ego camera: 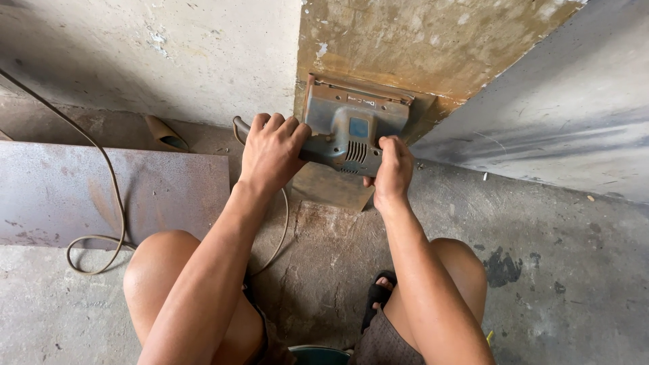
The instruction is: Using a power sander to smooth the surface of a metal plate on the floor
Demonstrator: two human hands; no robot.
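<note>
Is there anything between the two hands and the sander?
Nothing visible. The left hand grips the handle of the sander directly, and the right hand holds its near edge. The sander's pad lies flat against the rusty wall panel.

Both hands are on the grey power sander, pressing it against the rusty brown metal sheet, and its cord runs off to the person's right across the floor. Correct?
Not quite. In the head view the cord runs off to the person's left, looping over the floor. The rest holds: left hand and right hand are both on the grey sander, against the rusty metal sheet.
</note>
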